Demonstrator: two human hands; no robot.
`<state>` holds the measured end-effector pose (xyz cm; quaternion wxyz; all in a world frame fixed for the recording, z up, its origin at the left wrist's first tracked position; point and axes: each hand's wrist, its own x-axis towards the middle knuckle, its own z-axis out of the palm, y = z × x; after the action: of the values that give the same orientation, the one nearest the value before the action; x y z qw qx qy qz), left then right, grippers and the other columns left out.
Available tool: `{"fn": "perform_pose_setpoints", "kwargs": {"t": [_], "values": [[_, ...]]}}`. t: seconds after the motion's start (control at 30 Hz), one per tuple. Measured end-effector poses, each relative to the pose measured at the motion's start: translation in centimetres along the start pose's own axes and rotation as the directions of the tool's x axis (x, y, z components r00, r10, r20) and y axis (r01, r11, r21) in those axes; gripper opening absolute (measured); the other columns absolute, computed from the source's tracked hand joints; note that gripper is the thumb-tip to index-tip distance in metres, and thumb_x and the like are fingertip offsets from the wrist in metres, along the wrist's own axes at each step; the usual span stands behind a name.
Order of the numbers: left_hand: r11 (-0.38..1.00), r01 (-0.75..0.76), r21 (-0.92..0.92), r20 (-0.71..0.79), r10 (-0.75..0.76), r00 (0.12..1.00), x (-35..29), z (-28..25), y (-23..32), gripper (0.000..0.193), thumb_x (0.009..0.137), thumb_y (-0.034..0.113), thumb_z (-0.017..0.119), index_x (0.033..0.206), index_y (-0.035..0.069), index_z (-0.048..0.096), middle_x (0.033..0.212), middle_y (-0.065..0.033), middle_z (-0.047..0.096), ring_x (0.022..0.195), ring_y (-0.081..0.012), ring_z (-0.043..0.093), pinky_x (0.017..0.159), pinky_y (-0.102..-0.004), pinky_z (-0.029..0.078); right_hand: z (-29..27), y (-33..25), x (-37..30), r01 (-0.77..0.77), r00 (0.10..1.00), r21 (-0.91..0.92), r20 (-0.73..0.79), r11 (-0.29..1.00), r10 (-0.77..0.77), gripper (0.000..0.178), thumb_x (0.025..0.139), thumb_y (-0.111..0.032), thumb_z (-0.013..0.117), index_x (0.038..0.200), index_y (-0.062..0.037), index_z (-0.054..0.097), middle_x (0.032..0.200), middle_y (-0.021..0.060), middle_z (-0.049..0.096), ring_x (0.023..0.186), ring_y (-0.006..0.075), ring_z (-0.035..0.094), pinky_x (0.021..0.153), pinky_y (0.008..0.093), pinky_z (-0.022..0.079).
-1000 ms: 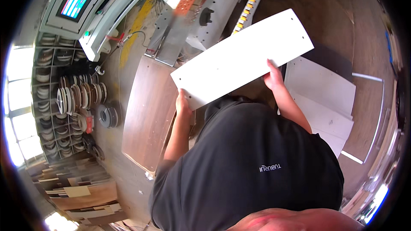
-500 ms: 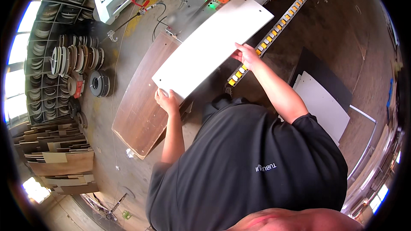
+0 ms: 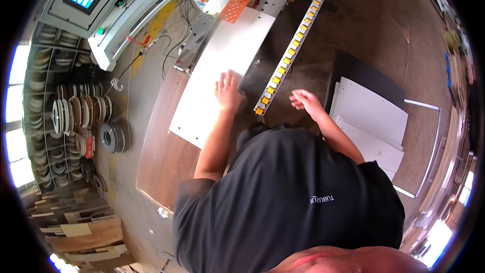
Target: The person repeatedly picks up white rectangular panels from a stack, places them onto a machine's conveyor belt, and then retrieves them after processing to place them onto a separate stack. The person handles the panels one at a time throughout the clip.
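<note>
A long white panel [image 3: 202, 93] with small holes near its ends lies over a brown wood-look board [image 3: 156, 156]. Its far end meets the orange perforated plate [image 3: 236, 7] of a machine. My left hand [image 3: 228, 90] rests flat on the panel near its right edge, fingers stretched out. Away from the panel, my right hand [image 3: 304, 100] hovers right of the rail of yellow rollers [image 3: 280, 70]. Its fingers are loosely bent and hold nothing. White panels [image 3: 371, 103] are stacked on a dark board [image 3: 356, 65] to my right.
At the far left stands a control console [image 3: 136, 12] with a lit screen. Edge-banding rolls [image 3: 83, 108] fill the left side, with a grey roll [image 3: 112, 137] on the floor. Board offcuts [image 3: 83, 232] are piled at the lower left. A metal frame [image 3: 435, 146] edges the right stack.
The white panel has come down onto the brown board and against the machine. My left hand has shifted onto its top face. My right hand has let go and drawn back.
</note>
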<state>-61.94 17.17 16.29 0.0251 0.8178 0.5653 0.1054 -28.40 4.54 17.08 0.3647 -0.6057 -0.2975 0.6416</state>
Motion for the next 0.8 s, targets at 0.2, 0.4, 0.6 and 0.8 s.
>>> {"fn": "perform_pose_setpoints", "kwargs": {"t": [0.2, 0.4, 0.6, 0.8], "values": [[0.998, 0.006, 0.063, 0.101, -0.012, 0.995, 5.0, 0.8, -1.3, 0.069, 0.078, 0.016, 0.073, 0.144, 0.016, 0.054, 0.159, -0.0054, 0.046, 0.147, -0.029, 0.043, 0.114, -0.0463, 0.043, -11.5, 19.8, -10.8, -0.223, 0.94, -0.366, -0.326, 0.904, 0.1, 0.031, 0.098, -0.03, 0.063, 0.117, -0.0061, 0.07, 0.104, 0.0093, 0.075, 0.087, 0.0215, 0.071, 0.077, 0.0359, 0.055], [1.0, 0.024, 0.018, 0.199, -0.027, 0.98, 7.4, -0.1, 0.6, 0.061, 0.085, 0.008, 0.058, 0.145, 0.011, 0.053, 0.162, -0.0064, 0.041, 0.149, -0.0321, 0.039, 0.115, -0.0497, 0.041, -11.9, 34.0, -24.2, -0.366, 0.92, -0.739, -0.378, 0.566, 0.1, 0.031, 0.091, -0.03, 0.06, 0.107, -0.0076, 0.072, 0.098, 0.0141, 0.074, 0.092, 0.0315, 0.071, 0.081, 0.0422, 0.055], [0.994, -0.015, 0.106, 0.168, -0.003, 0.986, 11.1, 0.7, 1.8, 0.065, 0.08, 0.013, 0.067, 0.143, 0.014, 0.053, 0.16, -0.0041, 0.043, 0.147, -0.0284, 0.042, 0.11, -0.0448, 0.047, -9.4, 35.6, -24.0, -0.494, 0.843, -0.437, -0.454, 0.752, 0.29, 0.03, 0.091, -0.031, 0.059, 0.106, -0.0085, 0.072, 0.097, 0.0143, 0.074, 0.094, 0.0322, 0.071, 0.082, 0.0426, 0.055], [0.994, -0.063, 0.085, 0.155, 0.049, 0.987, 16.4, 1.4, 5.1, 0.063, 0.078, 0.01, 0.066, 0.14, 0.014, 0.055, 0.158, -0.0035, 0.045, 0.146, -0.028, 0.043, 0.104, -0.0454, 0.052, -8.4, 35.0, -20.2, -0.032, 0.923, -0.04, -0.385, 0.999, 0.015, 0.029, 0.091, -0.031, 0.059, 0.105, -0.0094, 0.072, 0.096, 0.0146, 0.074, 0.096, 0.033, 0.071, 0.082, 0.043, 0.055]]}}
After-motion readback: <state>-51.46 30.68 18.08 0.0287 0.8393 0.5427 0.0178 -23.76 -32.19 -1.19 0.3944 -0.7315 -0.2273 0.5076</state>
